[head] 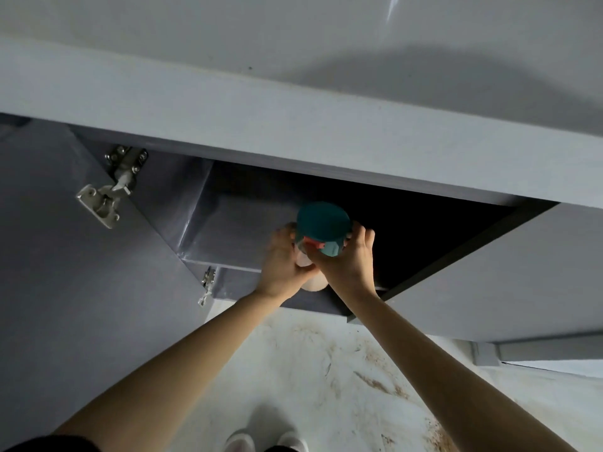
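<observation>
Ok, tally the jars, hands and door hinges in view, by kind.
Jars: 1, the teal-lidded jar
Hands: 2, left hand and right hand, both gripping it
Hinges: 2, upper hinge and lower hinge
Total: 5

A grey cabinet door (65, 272) stands open on its metal hinge (112, 187) under a pale countertop (293, 125), above a stained floor (342, 370).
</observation>
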Demonstrator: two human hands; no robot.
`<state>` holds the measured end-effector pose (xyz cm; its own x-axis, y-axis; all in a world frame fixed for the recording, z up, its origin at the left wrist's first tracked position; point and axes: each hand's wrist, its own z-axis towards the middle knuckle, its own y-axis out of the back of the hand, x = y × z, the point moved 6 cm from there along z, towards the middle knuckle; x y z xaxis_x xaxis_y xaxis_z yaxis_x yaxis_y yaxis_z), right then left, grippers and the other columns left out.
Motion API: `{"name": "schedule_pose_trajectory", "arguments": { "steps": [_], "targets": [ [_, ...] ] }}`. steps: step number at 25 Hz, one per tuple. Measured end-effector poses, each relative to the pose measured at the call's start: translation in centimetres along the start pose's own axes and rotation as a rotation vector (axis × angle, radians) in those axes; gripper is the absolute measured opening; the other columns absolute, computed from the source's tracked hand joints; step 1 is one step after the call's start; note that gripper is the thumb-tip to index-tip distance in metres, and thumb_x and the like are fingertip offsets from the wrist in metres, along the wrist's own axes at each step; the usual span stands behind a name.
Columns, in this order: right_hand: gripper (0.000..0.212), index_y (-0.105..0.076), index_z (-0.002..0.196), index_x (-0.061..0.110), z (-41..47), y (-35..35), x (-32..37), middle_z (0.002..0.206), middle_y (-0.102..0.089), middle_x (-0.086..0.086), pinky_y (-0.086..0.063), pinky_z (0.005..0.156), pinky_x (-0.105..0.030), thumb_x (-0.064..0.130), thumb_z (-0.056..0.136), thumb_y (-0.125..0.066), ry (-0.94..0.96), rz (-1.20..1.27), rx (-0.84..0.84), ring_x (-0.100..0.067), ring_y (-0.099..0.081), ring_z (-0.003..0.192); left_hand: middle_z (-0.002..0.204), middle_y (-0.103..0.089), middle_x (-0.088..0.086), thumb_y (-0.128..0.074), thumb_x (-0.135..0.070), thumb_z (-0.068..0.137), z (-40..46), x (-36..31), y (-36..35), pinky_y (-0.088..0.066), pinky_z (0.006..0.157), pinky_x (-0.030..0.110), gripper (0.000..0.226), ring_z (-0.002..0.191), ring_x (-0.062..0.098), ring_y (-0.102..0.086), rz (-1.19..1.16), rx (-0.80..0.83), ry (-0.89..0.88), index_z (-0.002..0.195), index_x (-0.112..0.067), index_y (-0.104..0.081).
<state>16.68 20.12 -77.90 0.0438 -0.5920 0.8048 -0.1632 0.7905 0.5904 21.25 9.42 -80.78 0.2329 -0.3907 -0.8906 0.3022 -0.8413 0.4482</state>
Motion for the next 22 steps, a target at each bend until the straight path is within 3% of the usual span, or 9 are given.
{"name": "schedule_pose_trajectory", "arguments": {
  "steps": [2,5,8,10,13,16,19,22],
  "targets": [
    [0.078,-0.037,0.124,0.005,-2.3,1.8,1.6,0.115,-0.038,-0.008,-0.041,0.094,-0.024,0.028,0.062,-0.079,-0.041,0.037,0.034,-0.022,-0.044,0.111,0.114,-0.049,0.014,-0.080,-0.020,0.060,-2.3,-2.1,1.4,-0.051,0.083,0.044,0.065,0.105,0.031,-0.053,0.007,-0.008,-0.033,0.113,-0.004,-0.045],
    [0.077,-0.037,0.123,0.008,-6.4,4.8,4.9,0.110,-0.034,0.000,-0.043,0.093,-0.023,0.025,0.061,-0.080,-0.066,0.103,0.086,-0.016,-0.045,0.105,0.106,-0.044,-0.001,-0.080,-0.028,0.057,-6.6,-4.8,3.6,-0.052,0.081,0.046,0.063,0.101,0.022,-0.054,-0.063,0.006,0.009,0.108,-0.021,-0.042],
    [0.076,-0.037,0.123,0.012,-10.4,8.1,9.0,0.113,-0.035,0.003,-0.046,0.085,-0.015,0.026,0.062,-0.079,-0.077,0.140,0.146,-0.009,-0.044,0.103,0.104,-0.045,-0.011,-0.077,-0.054,0.052,-10.9,-9.1,6.9,-0.052,0.080,0.022,0.072,0.097,0.007,-0.054,-0.077,0.038,0.046,0.107,-0.027,-0.039],
    [0.077,-0.036,0.123,0.014,-12.5,10.3,12.2,0.114,-0.036,0.005,-0.047,0.077,-0.008,0.026,0.062,-0.080,-0.046,0.131,0.181,-0.007,-0.044,0.104,0.101,-0.044,-0.022,-0.071,-0.055,0.051,-13.4,-12.8,9.4,-0.046,0.072,0.003,0.070,0.092,-0.002,-0.054,-0.093,0.052,0.051,0.106,-0.031,-0.035],
    [0.078,-0.036,0.124,0.015,-14.2,13.2,16.8,0.113,-0.036,0.008,-0.046,0.076,-0.007,0.027,0.061,-0.080,0.015,0.115,0.211,-0.006,-0.044,0.104,0.103,-0.044,-0.024,-0.077,-0.047,0.055,-15.3,-17.2,12.9,-0.042,0.070,-0.001,0.064,0.092,-0.016,-0.050,-0.137,0.054,0.017,0.100,-0.041,-0.033],
    [0.075,-0.039,0.122,0.014,-14.9,16.0,21.7,0.110,-0.037,0.006,-0.046,0.083,-0.012,0.027,0.060,-0.081,0.091,0.140,0.190,-0.008,-0.047,0.104,0.106,-0.049,-0.016,-0.081,-0.036,0.055,-15.8,-20.8,16.1,-0.045,0.069,0.003,0.063,0.094,-0.012,-0.052,-0.199,0.036,-0.020,0.099,-0.041,-0.036],
    [0.074,-0.039,0.122,0.014,-14.9,17.9,26.0,0.112,-0.038,0.005,-0.042,0.078,0.000,0.027,0.061,-0.079,0.160,0.176,0.164,-0.001,-0.048,0.098,0.111,-0.051,-0.008,-0.079,-0.021,0.061,-15.1,-24.4,18.6,-0.046,0.069,0.004,0.061,0.097,0.005,-0.055,-0.226,0.016,-0.087,0.103,-0.034,-0.037],
    [0.071,-0.038,0.123,0.015,-14.1,19.5,29.4,0.115,-0.039,0.005,-0.038,0.076,0.005,0.029,0.064,-0.077,0.211,0.209,0.108,-0.002,-0.048,0.098,0.104,-0.046,-0.024,-0.078,-0.020,0.063,-13.8,-28.0,21.2,-0.043,0.069,0.001,0.060,0.094,0.001,-0.053,-0.167,-0.047,-0.198,0.105,-0.031,-0.035]
  ]
}}
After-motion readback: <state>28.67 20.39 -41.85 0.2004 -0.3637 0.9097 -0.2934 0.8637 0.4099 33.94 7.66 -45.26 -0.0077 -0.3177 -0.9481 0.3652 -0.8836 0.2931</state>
